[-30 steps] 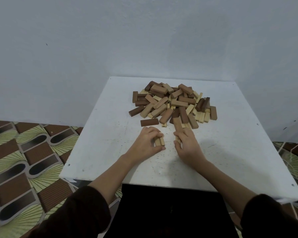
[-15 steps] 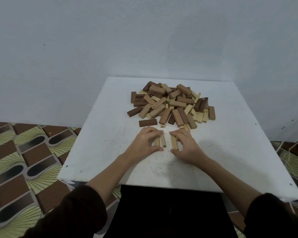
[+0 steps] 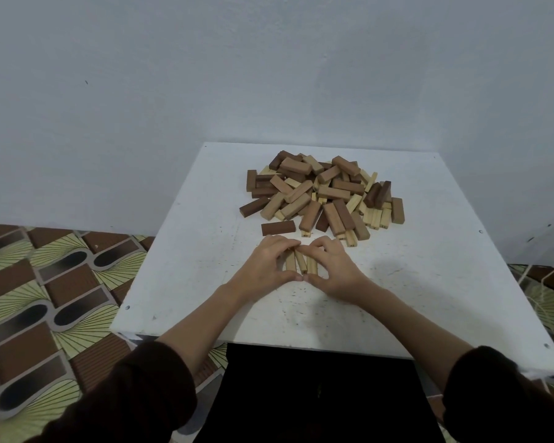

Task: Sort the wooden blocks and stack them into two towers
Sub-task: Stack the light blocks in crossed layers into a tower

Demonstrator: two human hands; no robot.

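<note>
Fingers: left hand and right hand curl round three pale blocks between them.
Long axis: pointing away, toward pile.

No text, label or number can be read anywhere

Blocks: matt wood, pale, tan, dark brown. Surface: white, matt, speckled, scuffed. Floor at 9 o'clock: patterned, slight sheen
</note>
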